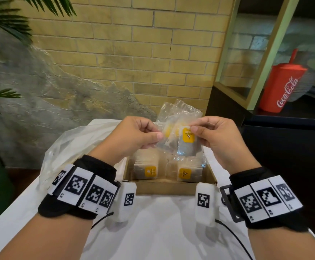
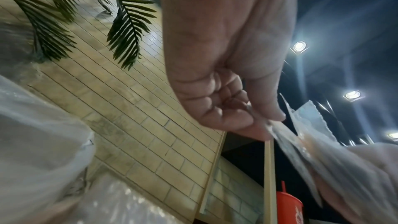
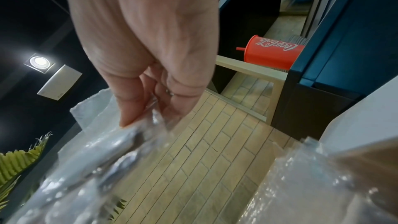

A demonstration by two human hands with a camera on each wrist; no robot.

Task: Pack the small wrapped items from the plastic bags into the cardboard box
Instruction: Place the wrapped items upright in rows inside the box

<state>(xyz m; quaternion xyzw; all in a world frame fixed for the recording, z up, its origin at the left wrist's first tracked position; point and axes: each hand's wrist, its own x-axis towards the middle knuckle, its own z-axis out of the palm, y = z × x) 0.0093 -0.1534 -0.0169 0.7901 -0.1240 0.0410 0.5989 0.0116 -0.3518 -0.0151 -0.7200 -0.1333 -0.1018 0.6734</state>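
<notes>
**A:** Over a white table (image 1: 153, 222), both hands are raised above an open cardboard box (image 1: 171, 186). What are they holding?

**B:** A fan of clear-wrapped sachets (image 1: 181, 136) with yellow labels. The left hand (image 1: 134, 136) pinches the fan's left edge between thumb and curled fingers; the right hand (image 1: 218, 136) pinches its upper right edge, thumb tip on the front sachet's yellow label. The hands are apart, with the fan between them.

**A:** Do the wrist cameras confirm it?

**B:** Yes. In the left wrist view the left hand (image 2: 226, 74) curls its fingers (image 2: 215, 108) onto crinkled clear film (image 2: 301, 142). In the right wrist view the right hand (image 3: 146, 48) closes its fingertips on blurred wrapping (image 3: 129, 142).

**A:** And the box?

**B:** It sits directly below the hands, at 12 o'clock from the wearer. Two rows of packed sachets stand inside it: one row (image 1: 147, 169) on the left, another (image 1: 186, 171) on the right, each with a yellow label facing the camera.

**A:** Anything else nearby?

**B:** A crumpled translucent plastic bag (image 1: 74, 147) lies at 10 o'clock, just beside the box. A red Coca-Cola cup (image 1: 282, 87) with a straw stands on a dark shelf at 2 o'clock, well apart. A brick wall (image 1: 134, 53) fills the background, palm fronds (image 1: 6, 19) at 10 o'clock.
</notes>
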